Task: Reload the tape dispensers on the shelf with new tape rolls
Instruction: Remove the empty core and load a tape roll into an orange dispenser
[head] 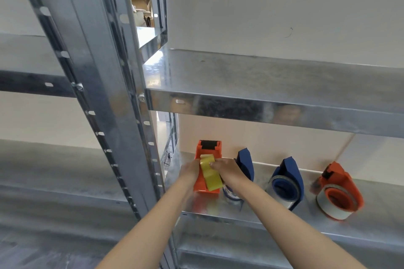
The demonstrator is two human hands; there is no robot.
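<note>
An orange tape dispenser (207, 150) stands upright at the left end of the lower metal shelf (273, 214). A yellowish tape roll (210, 176) sits in it, with a strip of tape drawn up toward the black toothed blade. My left hand (190, 170) grips the dispenser's left side. My right hand (227, 170) pinches the tape's free end near the top of the roll. Right of it stand a blue dispenser (246, 162), partly hidden by my right hand, a second blue dispenser (287, 183) and another orange dispenser (338, 192), the last two holding pale rolls.
An upper metal shelf (273, 85) overhangs the dispensers close above my hands. A slotted steel upright (122, 116) stands just left of my left arm. A white wall backs the shelves. Cardboard boxes (141, 0) show through a gap far behind.
</note>
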